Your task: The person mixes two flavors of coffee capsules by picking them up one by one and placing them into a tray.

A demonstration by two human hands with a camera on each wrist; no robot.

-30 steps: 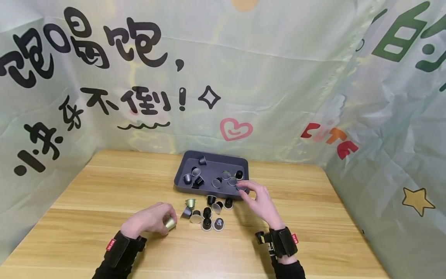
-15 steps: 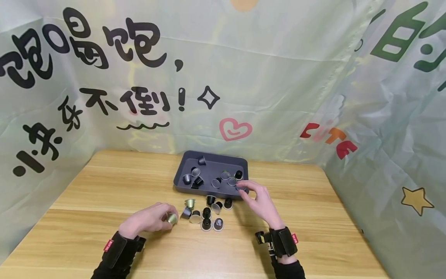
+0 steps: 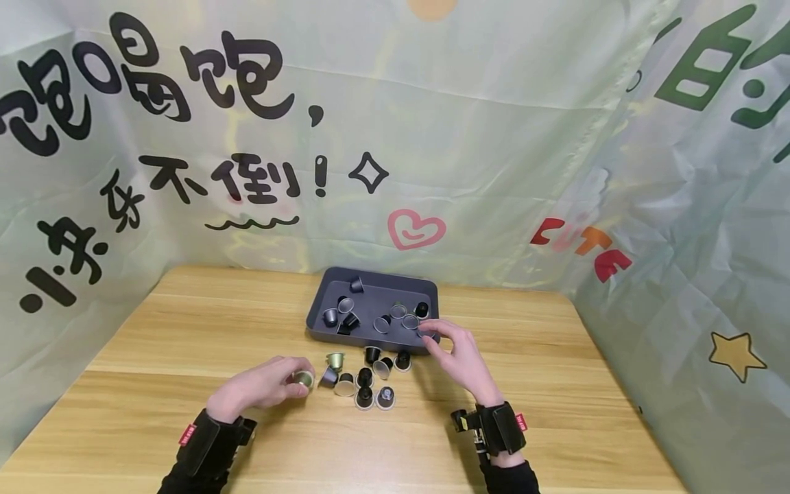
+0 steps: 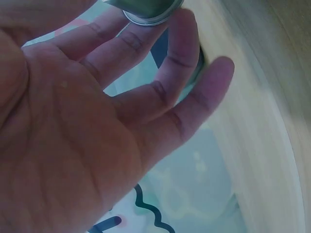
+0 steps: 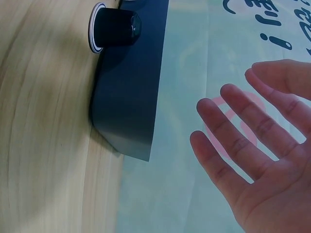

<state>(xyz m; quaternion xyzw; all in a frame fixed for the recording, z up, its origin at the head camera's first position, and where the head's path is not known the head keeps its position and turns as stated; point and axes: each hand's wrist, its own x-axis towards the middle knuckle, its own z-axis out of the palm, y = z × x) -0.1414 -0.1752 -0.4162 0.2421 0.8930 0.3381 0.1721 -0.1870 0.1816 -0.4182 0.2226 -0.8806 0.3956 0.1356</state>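
Between thumb and fingers my left hand (image 3: 262, 385) pinches a pale green coffee capsule (image 3: 303, 379), its rim turned toward the head camera. The left wrist view shows the same capsule (image 4: 151, 10) at the top edge, partly cut off. My right hand (image 3: 461, 363) hovers at the front right corner of the dark grey tray (image 3: 385, 287), fingers loosely bent and nothing held. In the right wrist view its fingers (image 5: 238, 145) are spread beside the tray wall (image 5: 129, 109). Another green capsule (image 3: 335, 361) stands on the table just right of my left hand.
Several black, grey and pale-lidded capsules (image 3: 365, 398) lie in a loose group before the tray. Several more, including a grey capsule (image 3: 356, 284), lie inside it. A printed cloth (image 3: 494, 171) hangs behind the wooden table (image 3: 210, 315).
My left hand has lifted slightly away from me with the green capsule, which has tilted so its end faces the head camera more. The right hand has stayed in place.
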